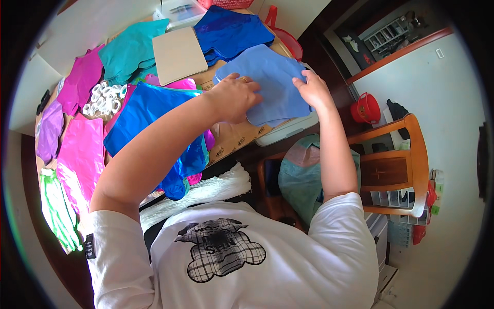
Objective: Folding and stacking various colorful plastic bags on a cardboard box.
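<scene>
Right now both hands are on a light-blue fabric piece (270,82), which lies on top of a pale shallow tray (288,129) at the counter's right-hand end. The left hand (234,98) rests knuckles-up on the cloth's near left part, fingers curled down and pressed together on it, a ring showing on one finger; whether it pinches a fold I cannot tell. The right hand (311,88) sits at about three o'clock from the left one, fingers bent and pressed onto the cloth's right edge, thumb side tucked beneath. Judging by this, the step in hand looks like flattening or squaring that piece on its stack, and any next move would call for an even pull from both edges so the thin cloth does not bunch. Outward at twelve o'clock lies a deep-blue stack (231,31); at ten o'clock a tan flat board (177,54), and beyond it teal fabric (131,49). At eight o'clock, under the left forearm, a shiny royal-blue piece (149,110) spreads over the counter (231,136). Farther at nine o'clock are white rings (103,100) and magenta fabric (80,154). A wooden chair (396,170) stands at four o'clock.
</scene>
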The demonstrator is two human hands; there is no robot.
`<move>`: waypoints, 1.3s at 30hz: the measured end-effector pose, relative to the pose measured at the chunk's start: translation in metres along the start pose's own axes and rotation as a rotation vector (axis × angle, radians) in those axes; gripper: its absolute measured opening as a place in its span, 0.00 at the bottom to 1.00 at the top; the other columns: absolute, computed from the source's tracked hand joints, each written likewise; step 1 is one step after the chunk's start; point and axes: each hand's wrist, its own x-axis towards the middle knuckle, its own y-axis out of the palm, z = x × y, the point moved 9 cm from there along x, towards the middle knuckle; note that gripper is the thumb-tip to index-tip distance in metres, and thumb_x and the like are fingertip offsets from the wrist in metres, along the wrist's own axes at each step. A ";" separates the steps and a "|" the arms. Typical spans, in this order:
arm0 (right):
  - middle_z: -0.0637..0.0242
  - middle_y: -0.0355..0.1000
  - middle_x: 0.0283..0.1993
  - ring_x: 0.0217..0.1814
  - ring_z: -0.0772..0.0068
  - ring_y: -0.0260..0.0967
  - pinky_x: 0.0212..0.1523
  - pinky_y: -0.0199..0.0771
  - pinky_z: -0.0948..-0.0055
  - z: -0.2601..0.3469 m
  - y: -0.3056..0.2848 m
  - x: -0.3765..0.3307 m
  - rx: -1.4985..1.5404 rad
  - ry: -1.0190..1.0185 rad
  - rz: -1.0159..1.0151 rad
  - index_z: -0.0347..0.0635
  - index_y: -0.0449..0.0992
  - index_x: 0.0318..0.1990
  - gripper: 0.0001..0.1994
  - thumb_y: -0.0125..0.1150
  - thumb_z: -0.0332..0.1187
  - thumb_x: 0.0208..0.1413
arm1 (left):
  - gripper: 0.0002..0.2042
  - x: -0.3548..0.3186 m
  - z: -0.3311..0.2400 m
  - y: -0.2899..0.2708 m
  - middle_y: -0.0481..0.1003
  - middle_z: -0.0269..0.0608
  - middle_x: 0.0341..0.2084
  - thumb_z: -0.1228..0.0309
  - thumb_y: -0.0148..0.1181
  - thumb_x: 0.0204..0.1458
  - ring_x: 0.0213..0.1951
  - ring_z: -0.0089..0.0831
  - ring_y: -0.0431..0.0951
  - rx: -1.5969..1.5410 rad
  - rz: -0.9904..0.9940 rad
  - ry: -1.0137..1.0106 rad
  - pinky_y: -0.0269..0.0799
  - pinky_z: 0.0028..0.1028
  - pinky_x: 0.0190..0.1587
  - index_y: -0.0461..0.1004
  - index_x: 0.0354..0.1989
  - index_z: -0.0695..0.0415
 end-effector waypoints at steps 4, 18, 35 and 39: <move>0.43 0.69 0.55 0.57 0.52 0.69 0.57 0.66 0.65 0.006 -0.010 -0.006 0.012 0.005 0.004 0.32 0.67 0.57 0.28 0.60 0.42 0.55 | 0.23 -0.005 0.005 -0.007 0.69 0.44 0.55 0.70 0.64 0.38 0.59 0.40 0.66 -0.022 -0.064 -0.017 0.60 0.40 0.62 0.75 0.48 0.53; 0.48 0.74 0.48 0.50 0.57 0.74 0.53 0.70 0.67 -0.023 -0.005 0.008 -0.034 -0.012 0.014 0.32 0.73 0.51 0.23 0.61 0.40 0.54 | 0.17 0.049 0.026 0.021 0.72 0.38 0.43 0.52 0.63 0.46 0.51 0.41 0.70 -0.316 -0.204 -0.182 0.65 0.37 0.53 0.75 0.39 0.50; 0.58 0.75 0.39 0.40 0.64 0.74 0.43 0.71 0.70 0.025 -0.048 -0.069 0.077 -0.235 -0.171 0.37 0.78 0.41 0.12 0.62 0.34 0.53 | 0.11 0.045 0.032 0.021 0.75 0.41 0.38 0.61 0.59 0.52 0.45 0.41 0.73 -0.433 -0.394 -0.155 0.67 0.37 0.50 0.78 0.38 0.52; 0.62 0.73 0.35 0.38 0.59 0.72 0.41 0.71 0.66 0.048 -0.051 -0.100 0.059 -0.420 -0.280 0.39 0.78 0.34 0.06 0.64 0.30 0.49 | 0.10 0.045 0.035 0.020 0.76 0.44 0.37 0.63 0.59 0.52 0.42 0.42 0.75 -0.500 -0.417 -0.185 0.69 0.34 0.48 0.80 0.35 0.55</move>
